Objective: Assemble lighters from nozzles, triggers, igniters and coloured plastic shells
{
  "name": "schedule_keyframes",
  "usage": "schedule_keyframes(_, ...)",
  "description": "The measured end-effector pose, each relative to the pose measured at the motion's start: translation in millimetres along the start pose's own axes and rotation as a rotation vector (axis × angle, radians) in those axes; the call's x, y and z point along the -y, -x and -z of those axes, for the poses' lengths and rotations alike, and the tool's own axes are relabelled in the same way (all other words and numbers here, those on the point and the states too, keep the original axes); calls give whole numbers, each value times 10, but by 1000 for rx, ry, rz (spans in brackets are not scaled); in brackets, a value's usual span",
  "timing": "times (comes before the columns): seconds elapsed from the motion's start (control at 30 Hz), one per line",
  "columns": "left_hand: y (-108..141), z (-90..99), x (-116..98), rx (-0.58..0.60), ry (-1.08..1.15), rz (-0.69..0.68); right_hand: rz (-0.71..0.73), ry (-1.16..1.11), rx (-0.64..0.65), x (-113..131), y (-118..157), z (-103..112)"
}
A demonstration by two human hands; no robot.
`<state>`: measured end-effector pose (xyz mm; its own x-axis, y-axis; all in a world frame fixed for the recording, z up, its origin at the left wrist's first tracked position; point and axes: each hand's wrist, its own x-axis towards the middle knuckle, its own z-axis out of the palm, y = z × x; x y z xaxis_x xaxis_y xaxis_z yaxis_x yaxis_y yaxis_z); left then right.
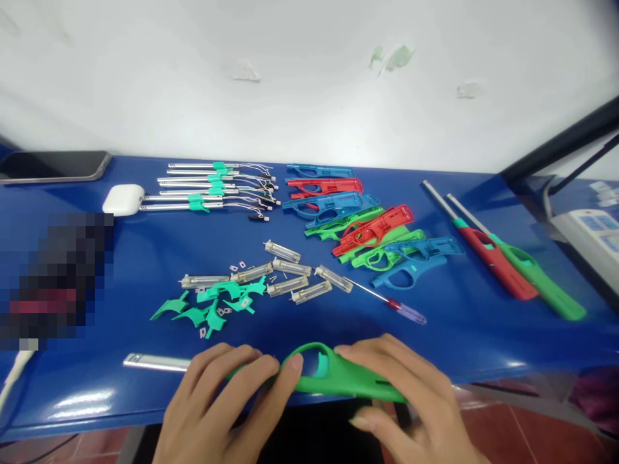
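Observation:
A green long-necked gas lighter point(341, 379) lies along the table's front edge, its metal tube point(157, 363) pointing left. A teal trigger point(321, 366) shows inside its finger loop. Around the neck end, my left hand point(222, 403) is closed, covering where the tube meets the body. My right hand point(416, 399) grips the handle end, fingers on top and thumb below the near edge. Beyond the hands lie loose teal triggers point(215, 316), clear fuel tanks point(287, 285) and a screwdriver point(406, 311) with a clear and red handle.
Red, blue and green lighter shells point(374, 229) are piled at back centre. Metal tubes with wires point(193, 182) lie back left, beside a white case point(124, 200) and a phone point(53, 166). Two whole lighters, red point(500, 264) and green point(546, 283), rest at right.

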<state>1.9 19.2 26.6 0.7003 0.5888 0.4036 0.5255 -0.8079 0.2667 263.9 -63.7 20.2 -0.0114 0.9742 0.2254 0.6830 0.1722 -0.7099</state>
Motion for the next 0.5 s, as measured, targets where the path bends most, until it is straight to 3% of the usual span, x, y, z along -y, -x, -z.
schedule_keyframes(0.1,57,-20,23,46,-3,-20,-49,-47,17,7,-32,15)
schedule_keyframes(0.3,17,-121,21,123,-11,63,-43,-120,-124,54,-67,-152)
schedule_keyframes(0.5,-188,-211,-53,-80,229,68,-6,-184,-125,52,-81,-202)
